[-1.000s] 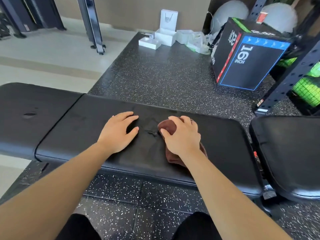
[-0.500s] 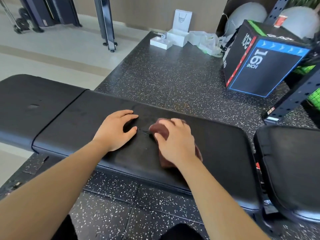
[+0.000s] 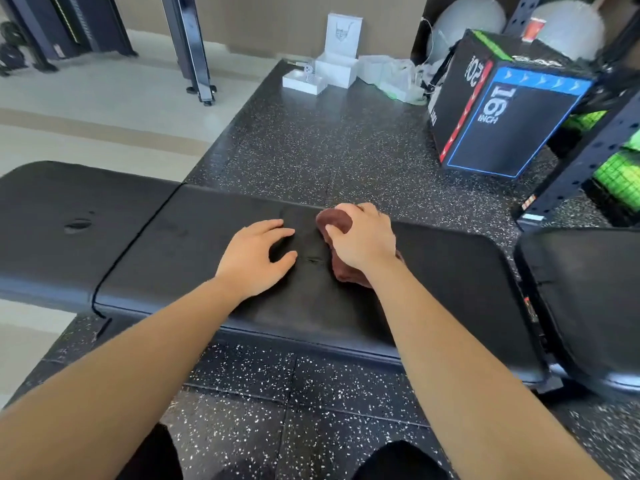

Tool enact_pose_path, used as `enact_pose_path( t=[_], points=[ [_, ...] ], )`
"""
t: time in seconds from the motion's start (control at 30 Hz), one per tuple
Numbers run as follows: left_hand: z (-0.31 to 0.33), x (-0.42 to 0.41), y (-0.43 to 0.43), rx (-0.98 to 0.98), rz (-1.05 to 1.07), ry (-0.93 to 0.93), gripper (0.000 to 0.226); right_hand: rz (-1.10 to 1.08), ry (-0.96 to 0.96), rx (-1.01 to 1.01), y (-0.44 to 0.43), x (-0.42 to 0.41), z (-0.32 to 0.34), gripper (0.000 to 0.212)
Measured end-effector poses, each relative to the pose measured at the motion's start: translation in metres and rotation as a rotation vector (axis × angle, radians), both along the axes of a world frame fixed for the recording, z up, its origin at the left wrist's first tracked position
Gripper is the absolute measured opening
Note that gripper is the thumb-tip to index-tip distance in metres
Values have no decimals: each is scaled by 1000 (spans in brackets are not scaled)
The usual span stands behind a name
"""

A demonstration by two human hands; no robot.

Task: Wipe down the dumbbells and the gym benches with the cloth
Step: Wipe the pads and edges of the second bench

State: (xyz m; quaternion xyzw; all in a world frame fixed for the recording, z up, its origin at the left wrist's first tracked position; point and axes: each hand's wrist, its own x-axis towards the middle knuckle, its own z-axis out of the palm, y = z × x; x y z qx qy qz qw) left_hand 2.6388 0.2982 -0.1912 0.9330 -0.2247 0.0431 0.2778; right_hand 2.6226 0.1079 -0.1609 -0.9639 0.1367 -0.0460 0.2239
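Gym corner, head view: speckled rubber floor (image 3: 311, 140), plyo box (image 3: 502, 126) at back right. Black bench (image 3: 173, 244) across the middle. Maroon cloth (image 3: 334, 221) bunched on the pad near its far edge, under right hand (image 3: 363, 240). Fingers curled round it, pressing down, likely for wiping pressure. Left hand (image 3: 254, 259) flat on pad just beside, fingers loosely spread, holding nothing, probably bracing. Second bench pad (image 3: 588, 299) at right, apart from both hands. No dumbbells in view.

Black speckled rubber mat (image 3: 329, 140) covered the near floor, pale floor (image 3: 86, 109) lay to its left, beige wall (image 3: 277, 22) ran behind, white boxes (image 3: 336, 69) sat by the wall, black box (image 3: 512, 140) marked 16 INCH stood at right, grey balls (image 3: 464, 22) rested behind it, black rack (image 3: 588, 157) rose at far right, machine leg (image 3: 194, 46) stood on the pale floor.
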Motion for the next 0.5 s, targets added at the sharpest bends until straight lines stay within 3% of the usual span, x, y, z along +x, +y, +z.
enact_pose_path(
  t=[0.1,0.2,0.33,0.5],
  points=[
    [1,10,20,117,-193,32,50,39,0,-16,12,-37,1,45],
    [-1,25,48,219,-348,-59,49,-12,-33,-37,42,-86,-5,44],
    [-9,31,59,178,-389,-67,49,-248,-131,-85,90,-113,-16,41],
    [-9,33,58,150,-406,-52,48,-424,-82,-12,91,-73,-6,35]
  ],
)
